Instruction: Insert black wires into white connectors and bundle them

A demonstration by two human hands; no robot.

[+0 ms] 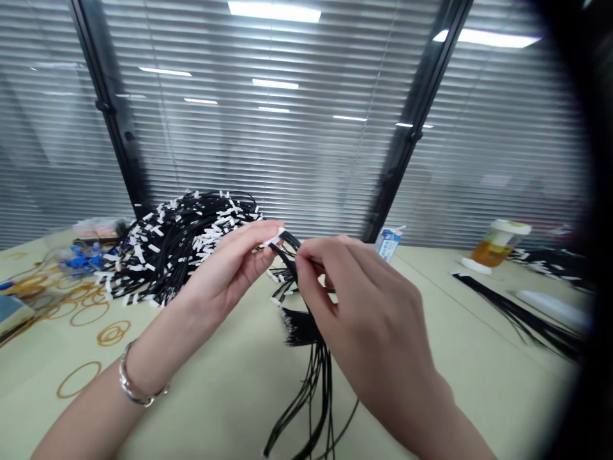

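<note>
My left hand, with a silver bracelet at the wrist, pinches the white-tipped ends of some thin black cables. Just to its right, my right hand closes thumb and fingers round the same cables a little below those ends. The lower part of the bunch hangs down toward the front of the table, with loose strands spreading apart. Behind the hands, more white-tipped ends and a dark row of cable ends show. My right hand hides part of the bunch.
A large heap of black cables with white tags lies behind my left hand. Rubber bands and a bag of blue pieces are at left. At right are a cup of amber liquid and another cable bundle. Window blinds rise behind.
</note>
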